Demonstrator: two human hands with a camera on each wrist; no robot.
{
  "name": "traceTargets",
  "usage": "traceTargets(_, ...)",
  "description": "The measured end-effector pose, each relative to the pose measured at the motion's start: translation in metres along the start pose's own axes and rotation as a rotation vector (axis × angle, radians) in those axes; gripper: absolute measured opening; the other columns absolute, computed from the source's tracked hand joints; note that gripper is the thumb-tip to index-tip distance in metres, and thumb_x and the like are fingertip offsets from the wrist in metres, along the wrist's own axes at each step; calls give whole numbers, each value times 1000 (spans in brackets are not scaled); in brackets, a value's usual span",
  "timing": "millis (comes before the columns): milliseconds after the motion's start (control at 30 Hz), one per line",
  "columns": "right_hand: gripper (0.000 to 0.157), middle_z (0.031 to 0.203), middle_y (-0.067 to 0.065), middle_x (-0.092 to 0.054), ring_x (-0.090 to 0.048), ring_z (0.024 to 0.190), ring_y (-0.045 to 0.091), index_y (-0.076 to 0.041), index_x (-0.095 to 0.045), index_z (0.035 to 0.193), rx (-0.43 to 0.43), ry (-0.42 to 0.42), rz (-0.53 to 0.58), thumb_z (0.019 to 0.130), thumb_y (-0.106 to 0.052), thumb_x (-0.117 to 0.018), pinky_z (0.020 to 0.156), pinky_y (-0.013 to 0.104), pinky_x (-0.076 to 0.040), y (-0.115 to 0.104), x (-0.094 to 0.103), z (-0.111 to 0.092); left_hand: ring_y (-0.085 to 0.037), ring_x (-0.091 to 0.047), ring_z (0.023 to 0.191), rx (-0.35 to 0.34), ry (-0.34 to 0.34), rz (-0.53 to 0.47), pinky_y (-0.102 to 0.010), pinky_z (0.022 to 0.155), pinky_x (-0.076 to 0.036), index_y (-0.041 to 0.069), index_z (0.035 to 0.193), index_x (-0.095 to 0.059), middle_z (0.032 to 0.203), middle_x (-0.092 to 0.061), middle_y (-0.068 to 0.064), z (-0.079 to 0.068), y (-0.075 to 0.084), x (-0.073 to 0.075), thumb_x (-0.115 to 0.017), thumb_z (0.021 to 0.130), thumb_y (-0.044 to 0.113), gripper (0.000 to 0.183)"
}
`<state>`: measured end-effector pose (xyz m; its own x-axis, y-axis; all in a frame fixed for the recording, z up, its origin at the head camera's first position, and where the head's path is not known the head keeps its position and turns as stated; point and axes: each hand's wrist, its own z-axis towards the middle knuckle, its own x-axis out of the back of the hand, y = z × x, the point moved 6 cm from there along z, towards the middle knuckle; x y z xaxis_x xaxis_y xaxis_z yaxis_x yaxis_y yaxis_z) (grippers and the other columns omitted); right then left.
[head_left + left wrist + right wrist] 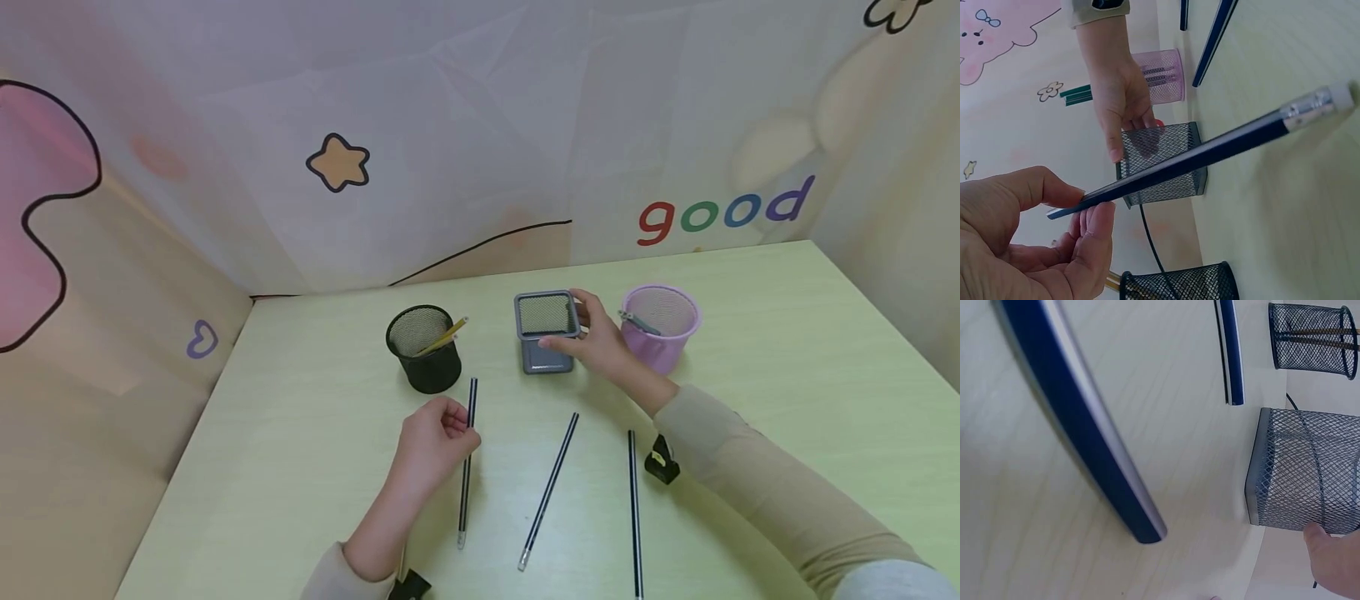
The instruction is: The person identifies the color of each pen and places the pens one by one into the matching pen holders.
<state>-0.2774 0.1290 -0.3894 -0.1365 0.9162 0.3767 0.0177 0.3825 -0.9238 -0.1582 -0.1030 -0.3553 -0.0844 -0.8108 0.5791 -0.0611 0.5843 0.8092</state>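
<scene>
My left hand (433,442) pinches a dark striped pencil (1204,156) between thumb and fingers, its white eraser end pointing down toward the table. In the head view, that pencil lies just in front of the black mesh cup. At the back middle, my right hand (596,337) holds the grey square mesh pen holder (547,357) by its right side, thumb in front and fingers behind the rim. The holder stands upright, with no pencils showing in it. Two more dark striped pencils (551,487) (635,508) lie on the table between my forearms.
A round black mesh cup (429,373) with yellow pencils stands to the left of the grey holder. To its right is a round pink mesh cup (660,354) with green pencils. A printed backdrop (480,150) rises behind the pale table (300,433).
</scene>
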Motion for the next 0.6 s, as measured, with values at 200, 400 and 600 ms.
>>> traceTargets(200, 97, 149, 21, -33, -33, 137, 36, -8, -13, 150, 5, 1, 0, 79, -24, -78, 108, 51, -33, 0, 1, -1, -14, -56, 72, -74, 31, -47, -24, 65, -49, 0, 88, -60, 81, -61, -8, -3, 9, 6, -60, 73, -2, 15)
traceTargets(400, 97, 149, 21, -33, -33, 137, 36, -8, -13, 150, 3, 3, 5, 79, -23, -78, 109, 51, -32, 0, 1, -1, -14, -57, 73, -125, 110, -101, -20, 65, -51, -1, 87, -60, 79, -63, -9, -5, 18, 14, -61, 74, -5, 14)
traceTargets(600, 97, 149, 21, -32, -33, 137, 36, -7, -13, 150, 7, -1, 6, 79, -24, -78, 110, 51, -31, 0, 1, -1, -15, -59, 73, -197, 164, -197, -18, 63, -52, 0, 86, -59, 80, -63, -11, -5, 25, 19, -61, 75, -7, 13)
